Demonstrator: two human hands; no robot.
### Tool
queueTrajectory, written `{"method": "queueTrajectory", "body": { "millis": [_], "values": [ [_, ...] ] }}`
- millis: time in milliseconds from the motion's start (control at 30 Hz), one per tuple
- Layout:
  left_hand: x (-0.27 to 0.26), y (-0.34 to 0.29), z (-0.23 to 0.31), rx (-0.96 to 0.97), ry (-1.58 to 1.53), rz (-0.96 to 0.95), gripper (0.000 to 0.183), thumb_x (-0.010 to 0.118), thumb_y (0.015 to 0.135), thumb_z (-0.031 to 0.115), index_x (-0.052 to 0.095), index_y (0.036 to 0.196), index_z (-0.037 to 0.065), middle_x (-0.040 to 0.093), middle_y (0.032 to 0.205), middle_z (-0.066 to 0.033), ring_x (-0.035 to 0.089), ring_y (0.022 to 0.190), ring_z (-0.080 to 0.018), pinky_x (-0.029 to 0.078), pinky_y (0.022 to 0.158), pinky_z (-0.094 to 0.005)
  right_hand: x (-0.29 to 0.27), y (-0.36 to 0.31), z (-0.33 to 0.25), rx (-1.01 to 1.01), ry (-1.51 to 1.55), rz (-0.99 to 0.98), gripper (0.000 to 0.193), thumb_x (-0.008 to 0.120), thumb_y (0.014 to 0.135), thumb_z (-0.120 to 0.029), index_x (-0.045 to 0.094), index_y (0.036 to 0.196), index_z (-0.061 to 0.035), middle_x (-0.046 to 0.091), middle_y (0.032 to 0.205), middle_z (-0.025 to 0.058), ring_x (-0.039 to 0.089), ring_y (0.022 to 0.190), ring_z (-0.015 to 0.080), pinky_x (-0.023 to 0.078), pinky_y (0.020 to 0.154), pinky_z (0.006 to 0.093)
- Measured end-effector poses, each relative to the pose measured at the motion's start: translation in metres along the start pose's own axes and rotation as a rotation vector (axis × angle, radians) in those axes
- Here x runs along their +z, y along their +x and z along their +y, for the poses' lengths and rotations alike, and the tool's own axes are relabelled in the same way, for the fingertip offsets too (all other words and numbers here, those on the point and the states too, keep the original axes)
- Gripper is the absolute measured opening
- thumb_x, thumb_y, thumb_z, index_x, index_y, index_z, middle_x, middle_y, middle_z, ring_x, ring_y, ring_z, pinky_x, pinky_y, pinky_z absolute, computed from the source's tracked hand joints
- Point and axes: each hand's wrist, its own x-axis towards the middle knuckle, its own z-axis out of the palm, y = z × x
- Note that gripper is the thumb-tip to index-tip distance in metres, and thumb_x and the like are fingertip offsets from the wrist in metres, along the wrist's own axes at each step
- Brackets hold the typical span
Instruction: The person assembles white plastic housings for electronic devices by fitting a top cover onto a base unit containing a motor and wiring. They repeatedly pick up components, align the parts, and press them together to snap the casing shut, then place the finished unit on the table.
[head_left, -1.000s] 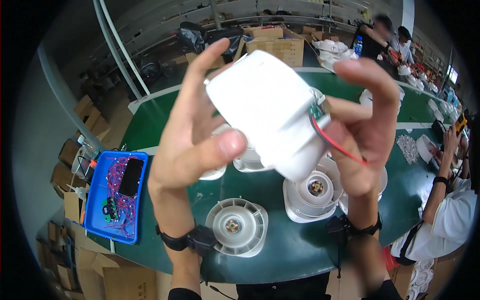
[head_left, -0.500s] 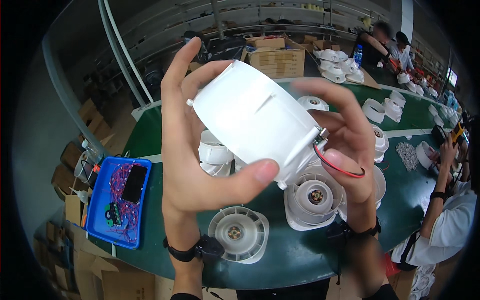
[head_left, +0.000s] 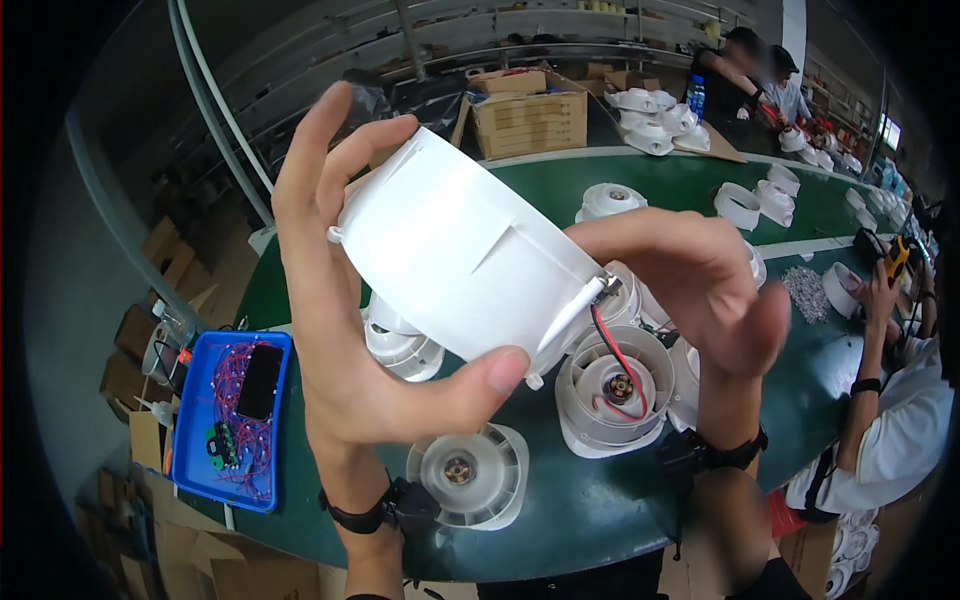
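Note:
Tilted above the bench is a white plastic round housing [head_left: 440, 250], held by my left hand [head_left: 350, 340] with the thumb on its near lower edge and the fingers behind its far left rim. From a small metal fitting at its right end hang red and black wires [head_left: 622, 360]. My right hand [head_left: 690, 265] is beside that end, fingers curved and thumb lifted apart; its index fingertip meets or passes behind the housing's upper right edge. Below stand a white finned fan housing [head_left: 585, 420] with a copper-coloured centre and a similar one [head_left: 425, 487] nearer me.
On the left sits a blue tray [head_left: 283, 400] of wires, a green part and a black flat device. More white housings [head_left: 738, 205] stand on the green bench [head_left: 590, 525]. A pile of small metal parts [head_left: 805, 293] and a co-worker's arm [head_left: 868, 350] are at right. Cardboard boxes [head_left: 530, 125] stand behind.
The housing and my left hand have shifted left in the picture. My right thumb has come away from the wires, which now hang down freely.

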Motion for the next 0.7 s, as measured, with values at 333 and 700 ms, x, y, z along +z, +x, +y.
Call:
{"method": "queueTrajectory", "body": {
  "millis": [333,700],
  "values": [
    [0.006,-0.002,-0.002,0.074,0.042,-0.072,0.117,0.072,0.067,0.058,0.017,0.151,-0.003,0.048,0.137,-0.0261,0.054,0.123,-0.034,0.042,0.105,-0.0412,0.016,0.007,-0.008,0.074,-0.14,0.057,0.037,0.067,0.086,-0.015,0.064,0.113,0.0094,0.067,0.096,0.0121,0.064,0.089,0.0167,0.049,0.079,0.0282],
    [-0.006,0.0,-0.002,-0.297,-0.286,-0.035,0.095,0.061,0.083,0.053,0.021,0.15,-0.002,0.044,0.137,-0.0264,0.044,0.131,-0.0347,0.035,0.108,-0.0463,-0.006,0.003,0.01,-0.17,-0.211,-0.032,0.028,0.068,0.087,-0.009,0.068,0.11,0.0067,0.071,0.091,0.0141,0.067,0.078,0.0148,0.052,0.071,0.0269]
  ]
}}
